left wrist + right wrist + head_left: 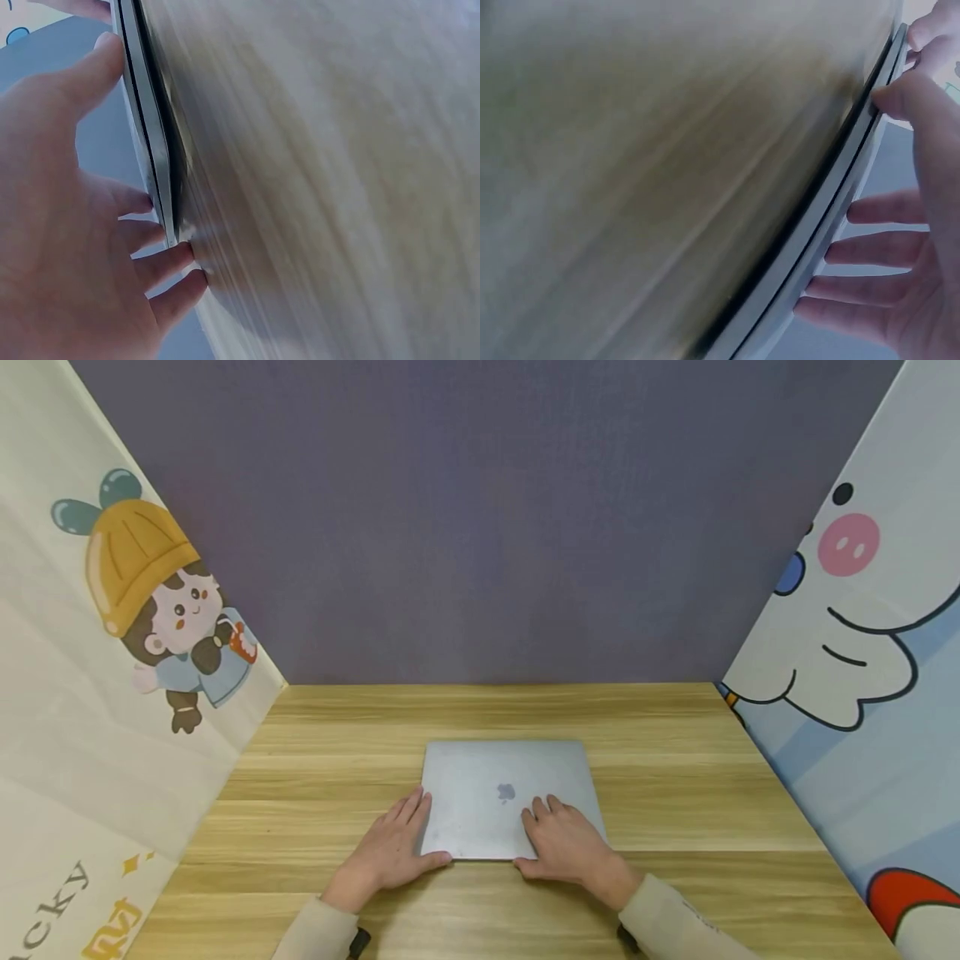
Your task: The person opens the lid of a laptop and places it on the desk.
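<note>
A closed silver laptop [480,818] with a dark apple logo lies flat on the wooden table, its front edge facing me. At its front left corner rests my left hand [393,847], fingers along the left side and thumb by the front edge. My right hand [566,843] lies over the front right part, fingertips on the lid and thumb against the front edge. In the right wrist view that thumb [892,97] touches the edge near the seam between lid and base. The left wrist view shows the left fingers [176,296] spread, two reaching past the laptop's edge to the table.
The wooden table [337,727] runs back to a dark grey panel [495,527]. A cartoon-printed cloth [60,693] borders it on the left, and another printed cloth [900,760] on the right. Light sleeves [318,931] cover both forearms.
</note>
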Tool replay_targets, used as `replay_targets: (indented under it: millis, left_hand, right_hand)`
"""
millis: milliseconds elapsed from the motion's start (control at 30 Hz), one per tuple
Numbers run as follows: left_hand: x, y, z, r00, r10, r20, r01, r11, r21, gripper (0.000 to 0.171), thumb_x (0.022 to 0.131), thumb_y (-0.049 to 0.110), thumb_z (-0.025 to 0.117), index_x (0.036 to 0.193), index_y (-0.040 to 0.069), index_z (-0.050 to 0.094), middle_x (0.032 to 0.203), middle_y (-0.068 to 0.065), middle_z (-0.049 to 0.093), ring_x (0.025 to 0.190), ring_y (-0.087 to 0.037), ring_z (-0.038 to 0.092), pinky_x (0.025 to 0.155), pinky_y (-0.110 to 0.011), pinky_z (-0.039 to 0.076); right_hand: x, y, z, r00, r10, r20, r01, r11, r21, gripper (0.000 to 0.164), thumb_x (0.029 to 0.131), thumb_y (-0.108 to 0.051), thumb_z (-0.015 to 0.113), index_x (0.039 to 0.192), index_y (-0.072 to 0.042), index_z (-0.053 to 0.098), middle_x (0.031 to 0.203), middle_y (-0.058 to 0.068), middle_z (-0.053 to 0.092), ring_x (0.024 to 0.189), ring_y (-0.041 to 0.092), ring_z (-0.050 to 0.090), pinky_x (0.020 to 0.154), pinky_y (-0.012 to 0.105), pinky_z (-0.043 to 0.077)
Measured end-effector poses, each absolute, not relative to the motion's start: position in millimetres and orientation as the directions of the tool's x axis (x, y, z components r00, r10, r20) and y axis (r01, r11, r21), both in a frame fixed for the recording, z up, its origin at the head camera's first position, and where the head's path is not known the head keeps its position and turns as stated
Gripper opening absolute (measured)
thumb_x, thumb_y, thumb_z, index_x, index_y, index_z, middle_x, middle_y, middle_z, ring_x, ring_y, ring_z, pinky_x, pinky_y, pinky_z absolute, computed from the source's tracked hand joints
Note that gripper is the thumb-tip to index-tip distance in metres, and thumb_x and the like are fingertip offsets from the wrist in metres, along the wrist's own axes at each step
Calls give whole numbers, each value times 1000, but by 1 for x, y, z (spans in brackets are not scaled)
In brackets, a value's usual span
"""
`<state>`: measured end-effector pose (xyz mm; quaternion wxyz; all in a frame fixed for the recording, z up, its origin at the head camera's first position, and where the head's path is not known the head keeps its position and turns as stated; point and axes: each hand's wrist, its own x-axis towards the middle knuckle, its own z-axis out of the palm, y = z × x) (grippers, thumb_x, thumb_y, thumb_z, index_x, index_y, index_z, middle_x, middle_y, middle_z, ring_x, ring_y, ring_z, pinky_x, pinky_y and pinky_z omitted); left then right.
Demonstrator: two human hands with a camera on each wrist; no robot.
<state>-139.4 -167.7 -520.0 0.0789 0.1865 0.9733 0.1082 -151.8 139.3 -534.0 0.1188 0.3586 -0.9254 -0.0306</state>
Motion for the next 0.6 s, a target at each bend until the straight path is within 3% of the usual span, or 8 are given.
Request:
replay_targets:
  millis: [167,333,600]
  left_hand:
    - [-140,-170,-521,-916,386,-107,349,901,258,107,89,76,55,159,0,28,166,-21,22,148,-42,29,115,-59,34]
    - [-140,-174,-523,-914,397,-89,358,889,285,110,87,75,59,159,0,25,166,-21,21,149,-41,28,116,-59,33]
    - [-140,-179,-525,-916,399,-42,367,876,312,114,84,70,68,157,-6,26,163,-25,26,147,-42,33,116,-56,34]
  right_hand:
    - [-154,139,-533,-666,-707,238,-680,706,197,71,81,-66,67,105,0,74,93,16,70,78,29,66,60,37,59]
    - [-154,141,-529,-621,-747,238,-707,665,242,63,85,-62,66,99,-1,74,83,13,69,74,29,68,56,36,59]
    - [-152,142,-525,-510,-792,335,-757,598,263,45,84,-51,73,66,-12,59,61,0,54,52,15,51,39,29,44]
